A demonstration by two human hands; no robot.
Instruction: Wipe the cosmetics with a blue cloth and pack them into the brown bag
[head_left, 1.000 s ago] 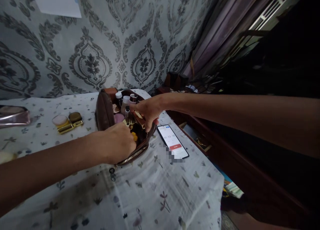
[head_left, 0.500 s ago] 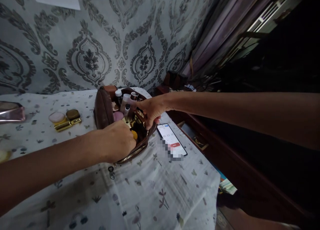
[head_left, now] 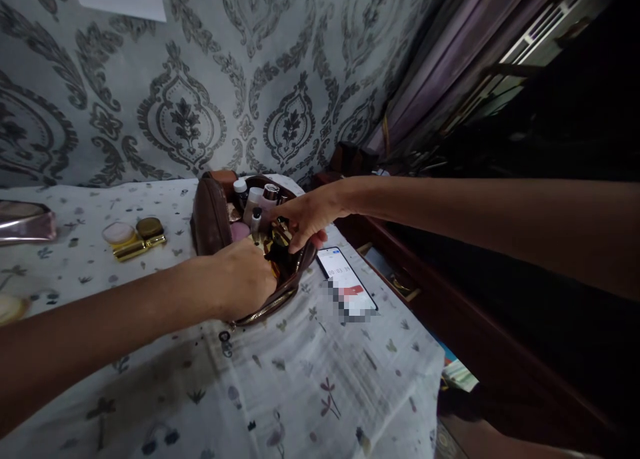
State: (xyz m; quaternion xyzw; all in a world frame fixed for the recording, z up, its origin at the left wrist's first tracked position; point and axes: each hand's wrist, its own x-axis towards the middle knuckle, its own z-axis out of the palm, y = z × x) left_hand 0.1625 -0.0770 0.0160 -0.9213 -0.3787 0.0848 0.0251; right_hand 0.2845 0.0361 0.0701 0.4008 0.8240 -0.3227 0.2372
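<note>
A brown zippered cosmetic bag (head_left: pixel 213 222) lies unzipped on the cloth, packed with small items. My left hand (head_left: pixel 247 279) is down in its near side, fingers curled; whatever they hold is hidden, with a bit of yellow beside them. At the right rim my right hand (head_left: pixel 307 219) grips the bag, thumb inside and some fingertips outside. Between my hands sit shiny gold items (head_left: pixel 280 232). Behind them stand a white-capped dark bottle (head_left: pixel 241 189), a pale bottle (head_left: pixel 253 202), a silver-capped bottle (head_left: pixel 271 194) and a small black-capped tube (head_left: pixel 256 222). A pink round item (head_left: pixel 239 231) lies by the left wall.
A phone (head_left: pixel 350 286) with a timer on its screen lies right of the bag. To the left are a gold tube (head_left: pixel 140 248), two round compacts (head_left: pixel 119 233) and a shiny pink pouch (head_left: pixel 27 222). Past the table's right edge is an open drawer (head_left: pixel 390 272).
The view has shifted slightly. My left hand sits a little deeper in the bag, and less of the yellow item shows beside it. My right hand stays at the rim.
</note>
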